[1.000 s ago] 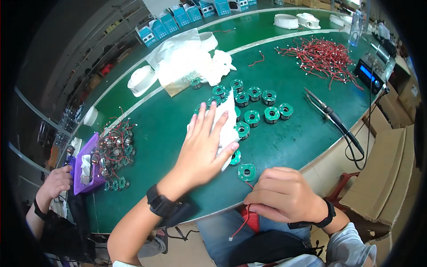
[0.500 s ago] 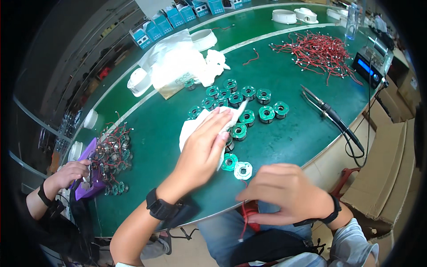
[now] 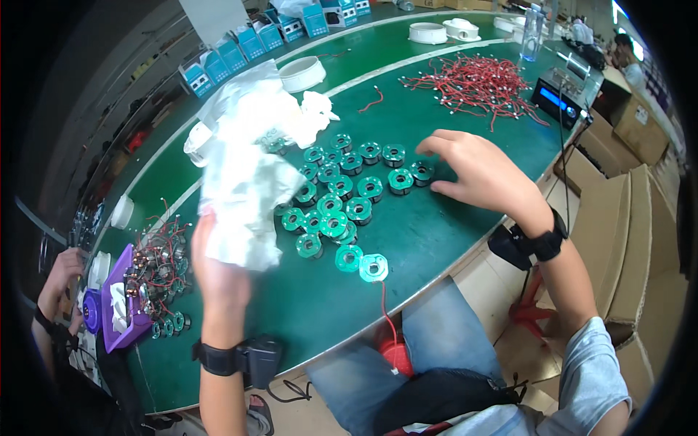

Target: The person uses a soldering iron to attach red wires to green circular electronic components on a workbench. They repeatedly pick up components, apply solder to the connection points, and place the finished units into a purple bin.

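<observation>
My left hand [image 3: 220,272], smeared by motion, grips a crumpled white cloth [image 3: 251,211] left of the cluster of parts. The cloth covers some of its fingers. Several small round motor stators with green circuit-board tops [image 3: 340,186] stand close together in the middle of the green table. To their right, my right hand [image 3: 483,171] is held with thumb and fingers apart and nothing between them. Its nearest thing is the rightmost green-topped stator [image 3: 422,173]. At the near end of the cluster, a paler-topped stator [image 3: 374,268] trails a red wire [image 3: 385,312] over the table edge.
A pile of red wires [image 3: 476,87] lies far right, beside a soldering station [image 3: 558,104]. At left, a co-worker's hand [image 3: 67,265] is near a purple tray [image 3: 116,330] and wired stators [image 3: 161,269]. Blue boxes [image 3: 251,43] line the back; cardboard [image 3: 603,247] stands right.
My left hand has moved left with the cloth, off the stators, uncovering several. My right hand has risen from the near edge to the cluster's right side. The view has shifted slightly.
</observation>
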`<state>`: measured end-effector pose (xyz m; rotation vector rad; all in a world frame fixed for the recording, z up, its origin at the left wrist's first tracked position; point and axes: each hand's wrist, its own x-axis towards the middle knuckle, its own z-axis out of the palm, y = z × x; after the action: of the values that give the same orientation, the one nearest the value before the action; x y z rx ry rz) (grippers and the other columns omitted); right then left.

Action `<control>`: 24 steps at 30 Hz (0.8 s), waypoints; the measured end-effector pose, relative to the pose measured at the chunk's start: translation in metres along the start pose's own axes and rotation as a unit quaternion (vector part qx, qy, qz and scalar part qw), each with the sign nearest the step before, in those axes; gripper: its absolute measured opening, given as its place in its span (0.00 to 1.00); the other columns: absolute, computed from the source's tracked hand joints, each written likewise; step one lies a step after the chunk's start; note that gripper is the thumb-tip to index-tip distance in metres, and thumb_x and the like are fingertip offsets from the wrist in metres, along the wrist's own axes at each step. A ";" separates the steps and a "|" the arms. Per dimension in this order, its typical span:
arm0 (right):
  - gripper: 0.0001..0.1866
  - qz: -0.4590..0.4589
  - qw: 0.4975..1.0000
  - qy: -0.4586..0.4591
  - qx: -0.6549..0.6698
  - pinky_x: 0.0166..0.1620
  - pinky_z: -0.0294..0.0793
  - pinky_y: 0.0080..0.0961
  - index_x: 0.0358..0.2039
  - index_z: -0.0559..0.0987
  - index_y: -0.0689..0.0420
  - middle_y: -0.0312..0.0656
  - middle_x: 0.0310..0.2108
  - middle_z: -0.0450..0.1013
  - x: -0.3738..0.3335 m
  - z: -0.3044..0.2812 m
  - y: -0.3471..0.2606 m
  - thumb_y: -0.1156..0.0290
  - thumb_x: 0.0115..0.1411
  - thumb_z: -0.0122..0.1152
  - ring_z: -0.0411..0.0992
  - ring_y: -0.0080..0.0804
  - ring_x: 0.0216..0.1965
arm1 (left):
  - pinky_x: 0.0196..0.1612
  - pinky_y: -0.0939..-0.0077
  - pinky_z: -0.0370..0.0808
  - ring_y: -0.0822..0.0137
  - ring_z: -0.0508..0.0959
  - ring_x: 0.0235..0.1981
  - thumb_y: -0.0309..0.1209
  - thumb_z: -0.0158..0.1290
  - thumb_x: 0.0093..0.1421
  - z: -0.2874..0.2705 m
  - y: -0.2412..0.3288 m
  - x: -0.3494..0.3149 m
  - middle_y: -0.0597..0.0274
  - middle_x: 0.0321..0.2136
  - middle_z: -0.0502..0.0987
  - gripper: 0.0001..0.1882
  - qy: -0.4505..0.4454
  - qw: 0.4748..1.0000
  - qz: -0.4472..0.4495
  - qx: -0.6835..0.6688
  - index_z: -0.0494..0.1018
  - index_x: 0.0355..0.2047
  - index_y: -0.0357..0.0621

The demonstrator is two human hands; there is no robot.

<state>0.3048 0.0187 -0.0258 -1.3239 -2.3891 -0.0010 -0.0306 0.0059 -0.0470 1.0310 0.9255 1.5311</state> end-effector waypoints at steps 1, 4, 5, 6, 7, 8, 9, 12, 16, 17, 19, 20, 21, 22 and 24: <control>0.23 0.008 1.000 -0.022 0.013 0.40 0.69 0.34 0.40 0.70 0.62 0.47 0.35 0.69 0.001 0.003 0.001 0.73 0.40 0.62 0.69 0.44 0.36 | 0.50 0.69 0.65 0.64 0.70 0.46 0.39 0.36 0.63 -0.012 0.001 0.002 0.57 0.46 0.69 0.21 0.007 0.999 -0.009 -0.047 0.60 0.51 0.37; 0.24 0.008 0.998 -0.050 0.030 0.41 0.68 0.35 0.39 0.70 0.63 0.49 0.35 0.69 0.003 0.009 0.000 0.70 0.40 0.63 0.68 0.45 0.38 | 0.50 0.68 0.64 0.62 0.69 0.47 0.36 0.36 0.63 -0.044 0.002 0.011 0.55 0.45 0.69 0.20 0.058 0.984 -0.063 -0.159 0.60 0.50 0.34; 0.24 0.000 0.997 -0.053 0.047 0.41 0.68 0.35 0.39 0.70 0.63 0.50 0.35 0.69 0.003 0.010 -0.002 0.69 0.40 0.63 0.68 0.46 0.38 | 0.51 0.67 0.63 0.62 0.69 0.47 0.36 0.36 0.63 -0.053 0.002 0.016 0.55 0.46 0.68 0.21 0.039 0.989 -0.039 -0.134 0.60 0.50 0.34; 0.23 0.012 0.997 -0.046 0.053 0.41 0.68 0.34 0.39 0.70 0.63 0.50 0.35 0.69 0.006 0.012 -0.004 0.70 0.39 0.62 0.68 0.46 0.38 | 0.51 0.67 0.62 0.61 0.68 0.48 0.37 0.36 0.63 -0.060 0.003 0.020 0.55 0.47 0.68 0.21 0.038 0.992 -0.028 -0.116 0.60 0.50 0.34; 0.22 0.019 0.998 -0.047 0.040 0.41 0.68 0.34 0.38 0.70 0.64 0.50 0.34 0.69 0.007 0.013 -0.006 0.70 0.40 0.61 0.68 0.46 0.38 | 0.52 0.67 0.61 0.61 0.67 0.49 0.37 0.36 0.63 -0.065 0.002 0.023 0.55 0.48 0.67 0.21 0.062 0.994 -0.017 -0.093 0.59 0.51 0.34; 0.21 0.020 0.999 -0.042 0.028 0.41 0.68 0.34 0.37 0.71 0.64 0.51 0.34 0.70 0.009 0.014 -0.007 0.70 0.40 0.60 0.69 0.46 0.37 | 0.52 0.66 0.62 0.61 0.67 0.49 0.37 0.36 0.62 -0.069 0.001 0.026 0.55 0.47 0.68 0.21 0.053 0.991 -0.028 -0.116 0.60 0.50 0.34; 0.20 0.022 0.999 -0.038 0.017 0.41 0.69 0.34 0.36 0.72 0.64 0.51 0.34 0.70 0.010 0.015 -0.008 0.70 0.40 0.59 0.69 0.46 0.37 | 0.53 0.65 0.61 0.61 0.67 0.50 0.37 0.36 0.62 -0.072 -0.001 0.028 0.55 0.48 0.67 0.22 0.054 0.991 -0.038 -0.119 0.59 0.51 0.34; 0.17 0.049 0.997 -0.057 0.028 0.38 0.69 0.33 0.32 0.73 0.64 0.50 0.32 0.70 0.008 0.012 -0.006 0.71 0.39 0.57 0.70 0.45 0.34 | 0.55 0.64 0.59 0.60 0.65 0.52 0.37 0.36 0.62 -0.075 -0.006 0.030 0.55 0.51 0.65 0.22 0.054 0.989 -0.058 -0.121 0.58 0.53 0.36; 0.16 0.049 0.997 -0.045 0.040 0.36 0.70 0.33 0.28 0.74 0.64 0.49 0.28 0.71 0.005 0.007 -0.002 0.67 0.39 0.58 0.70 0.44 0.33 | 0.55 0.64 0.59 0.59 0.65 0.52 0.37 0.36 0.62 -0.075 -0.009 0.032 0.55 0.50 0.65 0.22 0.040 0.988 -0.068 -0.130 0.58 0.53 0.36; 0.16 0.052 0.997 -0.050 0.021 0.36 0.70 0.33 0.28 0.75 0.63 0.48 0.27 0.71 0.006 0.006 -0.001 0.66 0.39 0.58 0.70 0.44 0.33 | 0.55 0.64 0.59 0.59 0.65 0.52 0.37 0.36 0.62 -0.075 -0.009 0.033 0.55 0.50 0.65 0.22 0.031 0.988 -0.066 -0.133 0.58 0.53 0.36; 0.16 0.042 0.998 -0.048 0.002 0.36 0.70 0.32 0.27 0.75 0.62 0.47 0.26 0.71 0.007 0.005 -0.001 0.64 0.39 0.58 0.70 0.44 0.32 | 0.56 0.64 0.59 0.59 0.65 0.52 0.37 0.36 0.62 -0.076 -0.011 0.034 0.55 0.50 0.65 0.22 0.041 0.988 -0.062 -0.132 0.58 0.53 0.36; 0.16 0.031 0.999 -0.040 -0.020 0.35 0.71 0.32 0.26 0.76 0.61 0.46 0.26 0.71 0.007 0.004 -0.001 0.63 0.39 0.59 0.70 0.43 0.32 | 0.56 0.64 0.59 0.59 0.65 0.52 0.37 0.36 0.62 -0.077 -0.011 0.034 0.55 0.50 0.65 0.22 0.037 0.987 -0.062 -0.142 0.58 0.53 0.36; 0.16 0.019 0.998 -0.032 -0.041 0.35 0.71 0.33 0.24 0.76 0.60 0.46 0.25 0.70 0.008 0.004 -0.003 0.62 0.38 0.59 0.70 0.42 0.31 | 0.55 0.65 0.60 0.60 0.66 0.51 0.37 0.36 0.62 -0.078 -0.013 0.034 0.55 0.49 0.66 0.22 0.045 0.989 -0.055 -0.129 0.59 0.51 0.36; 0.15 0.008 0.998 -0.026 -0.061 0.34 0.71 0.33 0.23 0.76 0.59 0.45 0.25 0.70 0.008 0.002 -0.004 0.61 0.37 0.60 0.70 0.42 0.31 | 0.54 0.65 0.60 0.60 0.67 0.50 0.37 0.37 0.62 -0.079 -0.014 0.035 0.55 0.48 0.68 0.21 0.044 0.990 -0.051 -0.125 0.61 0.50 0.36; 0.15 -0.029 0.992 -0.002 -0.121 0.33 0.71 0.34 0.20 0.76 0.58 0.43 0.24 0.70 0.012 0.000 -0.011 0.60 0.35 0.61 0.71 0.41 0.31 | 0.54 0.65 0.61 0.60 0.67 0.49 0.38 0.37 0.61 -0.083 -0.017 0.037 0.55 0.46 0.69 0.21 0.041 0.993 -0.045 -0.106 0.62 0.49 0.36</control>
<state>0.2905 0.0223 -0.0201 -1.3579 -2.4903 -0.3145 -0.1066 0.0408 -0.0851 0.7711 0.8339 1.5674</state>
